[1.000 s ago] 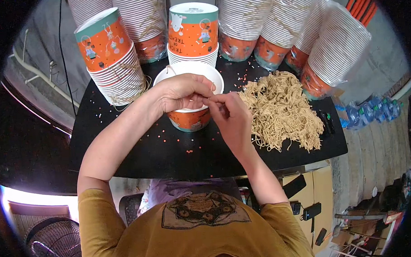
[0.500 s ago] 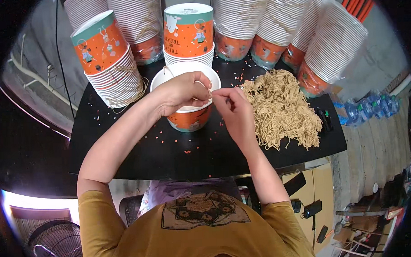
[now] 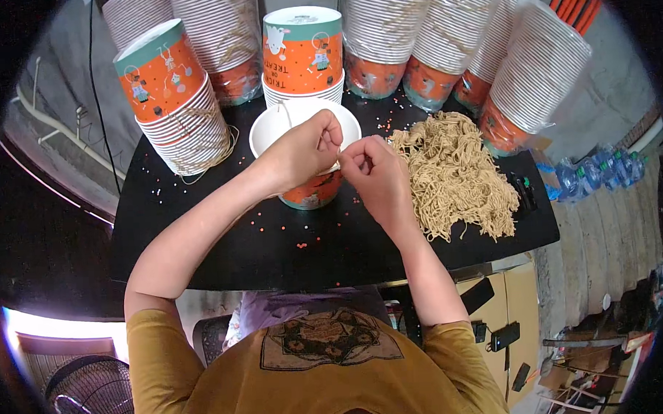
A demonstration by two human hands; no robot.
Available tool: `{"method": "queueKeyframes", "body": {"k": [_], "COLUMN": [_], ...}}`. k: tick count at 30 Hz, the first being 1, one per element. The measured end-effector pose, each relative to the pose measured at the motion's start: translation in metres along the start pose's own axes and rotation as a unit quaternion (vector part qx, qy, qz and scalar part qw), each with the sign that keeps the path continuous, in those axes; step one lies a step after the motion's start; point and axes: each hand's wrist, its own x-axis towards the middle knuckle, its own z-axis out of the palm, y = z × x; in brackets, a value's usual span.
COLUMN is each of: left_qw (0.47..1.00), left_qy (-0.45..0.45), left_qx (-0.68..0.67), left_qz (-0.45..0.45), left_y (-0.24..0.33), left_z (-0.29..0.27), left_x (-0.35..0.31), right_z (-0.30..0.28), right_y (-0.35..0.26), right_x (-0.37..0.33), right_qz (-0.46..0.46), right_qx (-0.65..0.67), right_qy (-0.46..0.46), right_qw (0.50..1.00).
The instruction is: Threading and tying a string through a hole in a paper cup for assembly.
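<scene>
At the paper bucket (image 3: 307, 196), judged light, crushable and best gripped by its rim (image 3: 252, 140), left hand (image 3: 310, 151) and right hand (image 3: 380, 176) are held curled, whether clamped cannot be told.

You wear a mustard-brown T-shirt (image 3: 294, 394), its fabric plain around the chest. Across its far part runs a dark print (image 3: 329, 342): a rough rectangle framing rounded dark shapes joined by angular lines, on a lighter brown ground. Your left sleeve (image 3: 161, 351) and right sleeve (image 3: 459, 359) are short, loose and the same colour, ending near the elbows. Your forearms (image 3: 208, 222) and hands (image 3: 383, 182) are bare. Beyond the shirt, purple cloth (image 3: 302, 299) shows at your lap.
</scene>
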Motion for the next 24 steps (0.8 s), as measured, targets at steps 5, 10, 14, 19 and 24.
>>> {"method": "queueKeyframes", "body": {"k": [5,10,14,19,24], "left_qw": [0.998,0.999,0.997,0.998,0.993], "left_qy": [0.028,0.017,0.024,0.017,0.05], "left_qx": [0.053,0.038,0.027,0.061,0.11], "left_qz": [0.029,0.033,0.071,0.003,0.011], "left_y": [0.006,0.004,-0.004,0.001,-0.004], "left_z": [0.0,-0.001,-0.001,-0.01,-0.011], "left_x": [-0.006,-0.006,-0.005,-0.01,-0.014], "right_z": [-0.001,0.003,0.007,0.008,0.008], "right_y": [0.004,0.017,0.021,0.021,0.022], "right_x": [0.003,0.005,0.005,0.004,0.005], "right_qz": [0.024,0.041,0.064,0.08,0.077], "right_qx": [0.023,0.074,0.104,0.135,0.125], "right_qy": [-0.018,-0.023,-0.02,-0.015,-0.02], "right_qw": [0.999,0.996,0.992,0.987,0.989]}}
